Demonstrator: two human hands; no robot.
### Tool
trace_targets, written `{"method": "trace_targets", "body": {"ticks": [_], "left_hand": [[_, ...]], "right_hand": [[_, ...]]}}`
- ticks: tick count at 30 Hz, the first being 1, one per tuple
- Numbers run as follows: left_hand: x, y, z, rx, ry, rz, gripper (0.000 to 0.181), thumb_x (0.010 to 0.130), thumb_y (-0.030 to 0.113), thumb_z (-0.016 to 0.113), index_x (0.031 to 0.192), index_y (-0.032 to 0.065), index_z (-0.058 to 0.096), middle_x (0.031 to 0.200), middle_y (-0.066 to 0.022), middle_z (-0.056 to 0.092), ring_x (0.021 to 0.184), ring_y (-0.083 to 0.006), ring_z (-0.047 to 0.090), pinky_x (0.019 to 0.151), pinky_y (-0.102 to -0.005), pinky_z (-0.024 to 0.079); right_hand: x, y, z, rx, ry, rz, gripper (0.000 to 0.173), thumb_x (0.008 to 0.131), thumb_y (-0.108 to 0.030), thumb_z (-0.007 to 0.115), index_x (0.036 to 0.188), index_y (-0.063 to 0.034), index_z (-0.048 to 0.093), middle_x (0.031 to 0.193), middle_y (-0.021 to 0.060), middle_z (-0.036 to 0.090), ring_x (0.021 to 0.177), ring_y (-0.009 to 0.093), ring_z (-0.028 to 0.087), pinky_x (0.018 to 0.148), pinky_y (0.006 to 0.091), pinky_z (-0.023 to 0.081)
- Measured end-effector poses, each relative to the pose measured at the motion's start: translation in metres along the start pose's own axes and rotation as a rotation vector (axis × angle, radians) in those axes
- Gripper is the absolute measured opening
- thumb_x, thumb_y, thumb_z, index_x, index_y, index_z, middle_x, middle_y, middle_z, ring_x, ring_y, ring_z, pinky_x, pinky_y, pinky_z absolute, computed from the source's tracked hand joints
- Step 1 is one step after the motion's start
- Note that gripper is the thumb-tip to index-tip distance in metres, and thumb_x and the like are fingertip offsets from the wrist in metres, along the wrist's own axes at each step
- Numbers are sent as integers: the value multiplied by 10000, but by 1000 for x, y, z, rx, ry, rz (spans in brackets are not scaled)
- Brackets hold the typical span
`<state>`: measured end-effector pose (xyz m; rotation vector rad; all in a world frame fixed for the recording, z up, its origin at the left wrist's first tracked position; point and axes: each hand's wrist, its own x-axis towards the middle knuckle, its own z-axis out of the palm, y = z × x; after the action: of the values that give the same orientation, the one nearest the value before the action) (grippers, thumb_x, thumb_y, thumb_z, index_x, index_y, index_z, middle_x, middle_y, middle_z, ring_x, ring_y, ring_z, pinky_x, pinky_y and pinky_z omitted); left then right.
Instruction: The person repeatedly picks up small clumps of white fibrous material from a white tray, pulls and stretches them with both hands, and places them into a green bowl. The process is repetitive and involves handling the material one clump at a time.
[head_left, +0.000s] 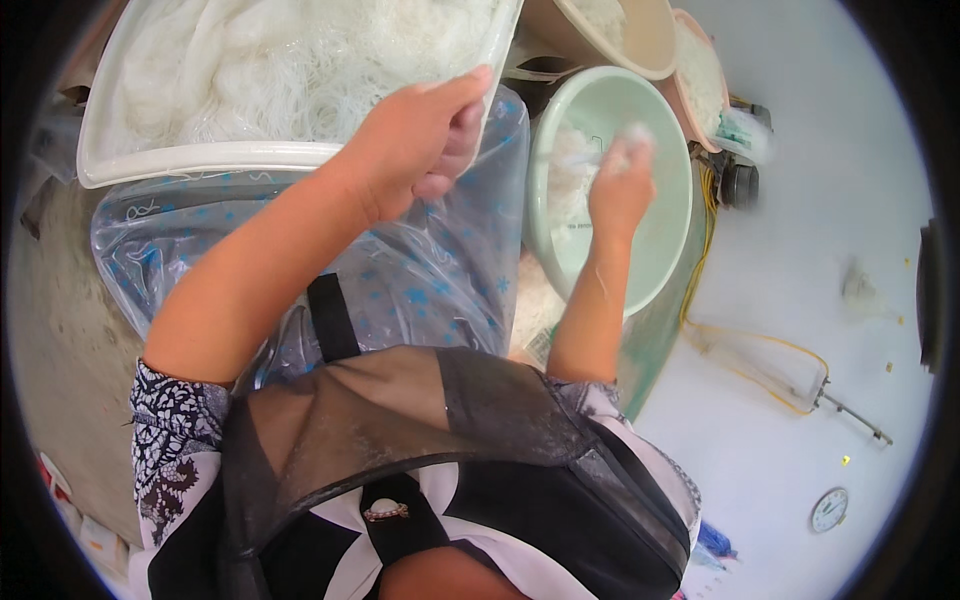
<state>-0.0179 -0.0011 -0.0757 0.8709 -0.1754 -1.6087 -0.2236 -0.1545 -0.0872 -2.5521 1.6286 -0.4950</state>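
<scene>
My left hand (446, 139) is curled, thumb laid along the forefinger, over the right rim of a white plastic tub (247, 159). Whether anything thin is pinched in it cannot be made out. Tangled, fine translucent white strands (300, 82) fill the tub. To the right, my right hand (622, 184) hangs over a pale green plastic basin (660, 247). It is blurred, with its fingers closed on a small whitish wad (639, 135). Inside the basin, against its left wall, lies a loose clump of whitish material (570, 169). A pale thread clings to my right forearm.
A clear plastic sheet with blue snowflakes (420, 292) covers my lap. Beyond the basin stand a beige tub (652, 37) and a pink tub (720, 67), both holding white material. A yellow cable (705, 262) runs along the white wall (795, 187) at right. A round dial (829, 510) is mounted there.
</scene>
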Motion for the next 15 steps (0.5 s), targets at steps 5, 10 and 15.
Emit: {"method": "trace_targets", "body": {"ticks": [5, 10, 15], "left_hand": [[4, 13, 28, 198, -3, 44, 413, 896, 408, 491, 605, 169, 323, 526, 78, 235, 440, -48, 193, 360, -219, 146], [-13, 29, 59, 419, -33, 196, 335, 899, 367, 488, 688, 140, 362, 597, 52, 296, 515, -64, 252, 429, -226, 194], [-24, 72, 51, 543, -2, 375, 265, 901, 326, 486, 771, 110, 401, 668, 27, 358, 589, -81, 311, 497, -233, 242]], "right_hand": [[-19, -12, -1, 89, -401, -388, 392, 838, -244, 587, 1145, -13, 508, 1076, 172, 595, 1041, 320, 535, 903, 374, 390], [-21, -138, 16, 1116, -769, -502, 207, 889, -186, 528, 980, -3, 560, 810, 69, 591, 882, 171, 562, 798, 282, 424], [3, -154, 89, 830, -1062, -539, 288, 930, -275, 434, 980, -30, 576, 727, 27, 591, 814, 141, 565, 800, 270, 403]]}}
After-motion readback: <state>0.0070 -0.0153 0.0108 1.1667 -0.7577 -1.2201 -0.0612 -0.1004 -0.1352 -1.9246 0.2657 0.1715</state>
